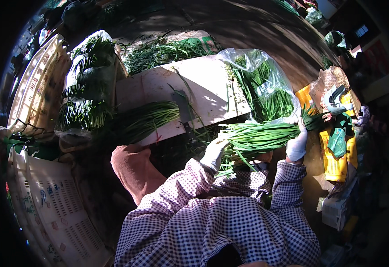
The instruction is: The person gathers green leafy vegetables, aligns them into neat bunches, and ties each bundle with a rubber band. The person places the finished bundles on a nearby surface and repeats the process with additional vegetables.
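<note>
A bunch of long green leaves, apparently garlic chives [261, 136], lies sideways between my hands above my lap. My left hand [215, 153], in a white glove, grips its pale cut end. Around the leafy part at the right closes my right hand [298, 142], also gloved in white. Just beyond the bunch, a clear plastic bag [274, 71] holds more green leaves, close to my right hand. A second bunch of chives [157, 115] rests on the near left part of a white board [201, 75]. Loose stalks and pale trimmings lie on the board.
Bagged greens [89, 83] stand left of the board, beside a white plastic crate [35, 86]. Another white crate [57, 207] is at lower left. Loose greens [167, 51] are heaped behind the board. Yellow baskets [334, 157] stand at the right.
</note>
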Available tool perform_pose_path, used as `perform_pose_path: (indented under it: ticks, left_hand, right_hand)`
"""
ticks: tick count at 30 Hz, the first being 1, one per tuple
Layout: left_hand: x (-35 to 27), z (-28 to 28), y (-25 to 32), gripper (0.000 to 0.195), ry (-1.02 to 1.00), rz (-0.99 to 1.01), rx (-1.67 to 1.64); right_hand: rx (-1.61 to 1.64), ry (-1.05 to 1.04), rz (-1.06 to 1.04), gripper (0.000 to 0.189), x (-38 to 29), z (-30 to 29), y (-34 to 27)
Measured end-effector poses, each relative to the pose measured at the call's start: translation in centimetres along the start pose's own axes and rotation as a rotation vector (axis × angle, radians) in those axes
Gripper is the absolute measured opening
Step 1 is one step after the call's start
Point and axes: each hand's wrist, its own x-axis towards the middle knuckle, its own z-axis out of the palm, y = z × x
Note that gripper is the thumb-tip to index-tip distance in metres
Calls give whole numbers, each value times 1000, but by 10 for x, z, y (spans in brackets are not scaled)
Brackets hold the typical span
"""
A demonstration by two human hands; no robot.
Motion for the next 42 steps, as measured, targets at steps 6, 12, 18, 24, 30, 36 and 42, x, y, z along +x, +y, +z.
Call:
perform_pose_path:
  ticks: [6,12,18,24,30,36,42]
  left_hand:
    - [11,-29,-15,13,83,44,111]
    - [1,-97,12,11,238,349,1234]
    - [-44,-65,71,74,-50,-2,2062]
    - [-63,16,91,99,-210,716,1378]
    - [-65,72,82,89,73,1173,1130]
    - [-82,15,95,49,309,686,1063]
    - [-133,-64,155,33,167,570,283]
  right_hand:
    - [-6,7,-15,16,-1,-7,-8]
    - [166,-105,-32,20,1,-24,-32]
    - [114,-183,5,22,-8,1,-38]
    - [-160,-130,41,18,-29,76,-18]
    - [-527,-307,22,13,-73,149,58]
    - [-537,-731,85,34,-103,196,93]
    - [-489,-1105,208,69,-55,189,97]
